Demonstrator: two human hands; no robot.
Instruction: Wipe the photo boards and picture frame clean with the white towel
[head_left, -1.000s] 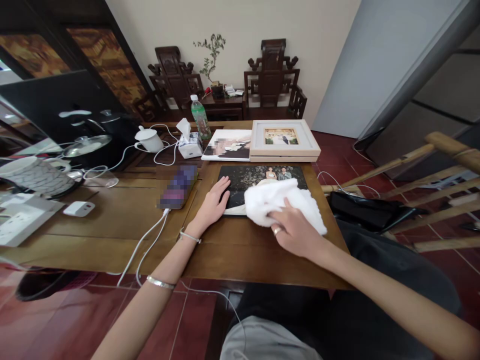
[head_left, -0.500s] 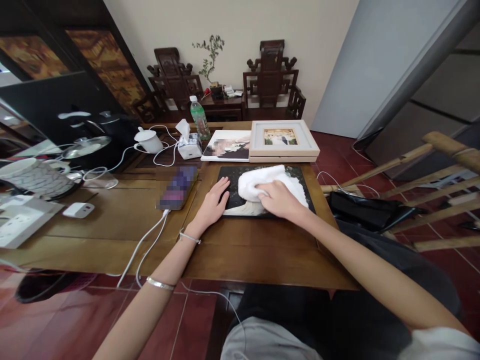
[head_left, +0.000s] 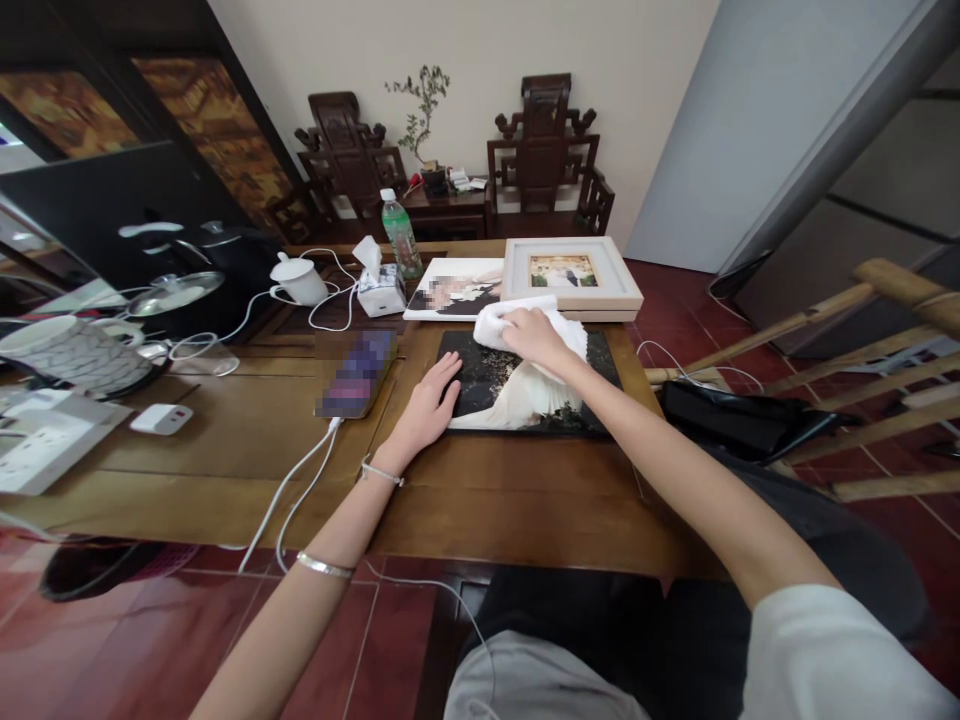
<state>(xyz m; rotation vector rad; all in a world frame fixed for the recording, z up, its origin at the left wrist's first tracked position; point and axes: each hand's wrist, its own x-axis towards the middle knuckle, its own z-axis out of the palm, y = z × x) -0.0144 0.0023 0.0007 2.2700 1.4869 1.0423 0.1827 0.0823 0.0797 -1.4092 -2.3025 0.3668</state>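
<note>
A dark photo panel (head_left: 487, 385) with a pale gown pictured on it lies flat on the wooden table (head_left: 480, 500) in front of me. My left hand (head_left: 429, 400) rests at its left edge, fingers stretched out, holding nothing. At the panel's far edge, my right hand (head_left: 534, 338) is closed on a white towel (head_left: 491, 325), which is bunched under the fingers and covers part of the panel's top. Just behind the towel are a white-edged photo panel (head_left: 450, 285) and a cream picture frame (head_left: 628, 285) on a box.
To the left lie a phone (head_left: 352, 375) on a charging cable, a white charger (head_left: 160, 419) and a power strip (head_left: 52, 445). Farther back stand a tissue box (head_left: 381, 292), a green-labelled bottle (head_left: 400, 235) and a lidded cup (head_left: 298, 280). A bamboo rack (head_left: 810, 330) stands right.
My right hand has pushed the towel away from me to the panel's far edge, uncovering the pictured gown. The left hand has stayed in place.
</note>
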